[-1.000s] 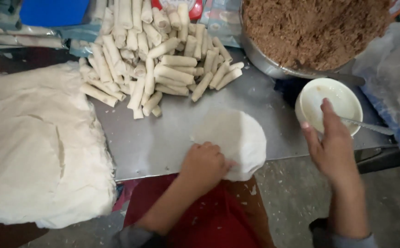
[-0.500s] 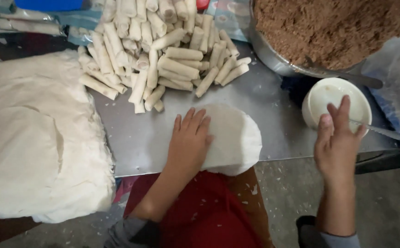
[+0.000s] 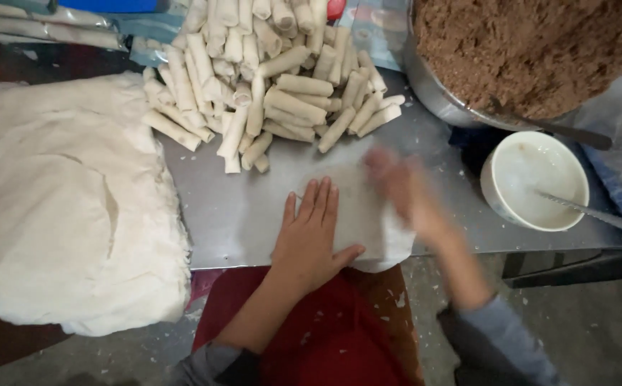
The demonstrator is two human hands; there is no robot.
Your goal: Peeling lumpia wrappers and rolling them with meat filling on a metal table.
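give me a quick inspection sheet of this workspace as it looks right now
surface: metal tabletop, bare in the middle, some crumbs
job's things: one round wrapper sheet lying flat at the table's front edge, overhanging it slightly
clutter: pile of rolled spring rolls at the back; stack of wrapper sheets on the left; metal basin of brown filling at the right rear; white bowl with a utensil in it
grippers: left hand flat on the wrapper sheet; right hand over it, motion-blurred
cables: nothing seen
surroundings: speckled floor; red cloth on the person's lap
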